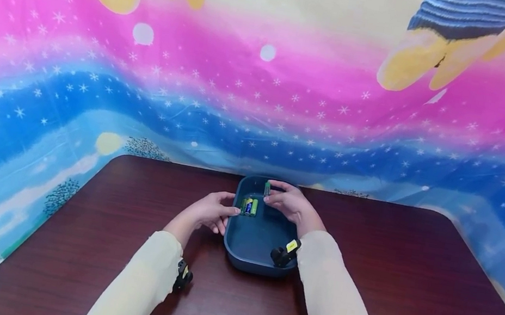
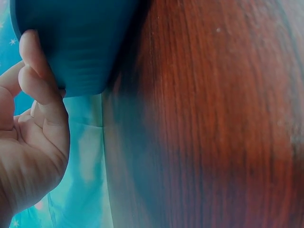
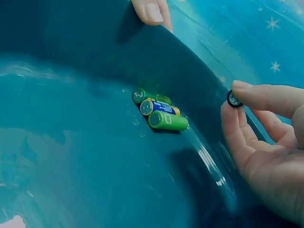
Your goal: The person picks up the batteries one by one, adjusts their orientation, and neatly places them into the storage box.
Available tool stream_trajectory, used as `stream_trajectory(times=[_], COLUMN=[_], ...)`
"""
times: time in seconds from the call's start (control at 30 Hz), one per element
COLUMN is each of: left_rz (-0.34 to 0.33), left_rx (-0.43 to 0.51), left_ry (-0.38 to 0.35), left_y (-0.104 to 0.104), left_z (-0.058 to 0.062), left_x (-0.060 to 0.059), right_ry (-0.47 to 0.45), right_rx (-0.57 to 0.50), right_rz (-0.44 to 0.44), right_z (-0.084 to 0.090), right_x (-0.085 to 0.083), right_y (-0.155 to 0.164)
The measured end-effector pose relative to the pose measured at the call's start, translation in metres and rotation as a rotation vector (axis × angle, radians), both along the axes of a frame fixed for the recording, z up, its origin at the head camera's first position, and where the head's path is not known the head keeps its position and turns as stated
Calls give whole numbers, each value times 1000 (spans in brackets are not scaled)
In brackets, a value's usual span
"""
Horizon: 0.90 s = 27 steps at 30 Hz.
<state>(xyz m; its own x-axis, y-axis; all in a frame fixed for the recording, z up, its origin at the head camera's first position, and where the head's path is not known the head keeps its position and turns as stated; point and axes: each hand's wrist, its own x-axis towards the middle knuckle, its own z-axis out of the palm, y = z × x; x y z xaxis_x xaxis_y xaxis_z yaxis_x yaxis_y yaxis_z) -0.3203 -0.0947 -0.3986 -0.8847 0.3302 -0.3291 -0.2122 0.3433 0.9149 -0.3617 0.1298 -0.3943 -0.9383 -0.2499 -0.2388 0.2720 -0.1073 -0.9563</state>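
A dark blue plastic tray (image 1: 251, 242) sits on the brown wooden table (image 1: 393, 268). Three batteries (image 1: 248, 206) lie side by side inside it near its left wall; in the right wrist view the batteries (image 3: 160, 110) are two green and one blue-and-yellow. My right hand (image 1: 287, 201) is over the tray's far end and pinches a green battery (image 1: 267, 188) between thumb and fingers; only its dark end (image 3: 233, 99) shows at the right hand (image 3: 266, 137). My left hand (image 1: 211, 212) holds the tray's left rim, fingertips (image 2: 35, 71) curled against the tray wall (image 2: 76, 42).
A bright pink, blue and yellow patterned cloth (image 1: 262, 98) hangs behind and around the table. The table's far edge lies just behind the tray. Bare wood (image 2: 213, 123) spreads on both sides of the tray and in front of it.
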Motion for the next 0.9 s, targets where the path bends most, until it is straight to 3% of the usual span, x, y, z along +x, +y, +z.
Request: stream_trajectory(times=[0.17, 0.43, 0.7, 0.9], left_rz=[-3, 0, 0, 4], left_rx=[3, 4, -1, -7], left_ry=[-7, -4, -8, -6], left_y=[0, 0, 1, 1], left_z=[0, -1, -2, -2], left_x=[-1, -4, -5, -5], right_ry=[-14, -7, -70, -31], right_rx=[50, 331, 426, 503], right_rz=[4, 41, -5, 42], right_z=[-2, -5, -7, -8], right_x=[-1, -3, -6, -6], right_y=[0, -2, -6, -7])
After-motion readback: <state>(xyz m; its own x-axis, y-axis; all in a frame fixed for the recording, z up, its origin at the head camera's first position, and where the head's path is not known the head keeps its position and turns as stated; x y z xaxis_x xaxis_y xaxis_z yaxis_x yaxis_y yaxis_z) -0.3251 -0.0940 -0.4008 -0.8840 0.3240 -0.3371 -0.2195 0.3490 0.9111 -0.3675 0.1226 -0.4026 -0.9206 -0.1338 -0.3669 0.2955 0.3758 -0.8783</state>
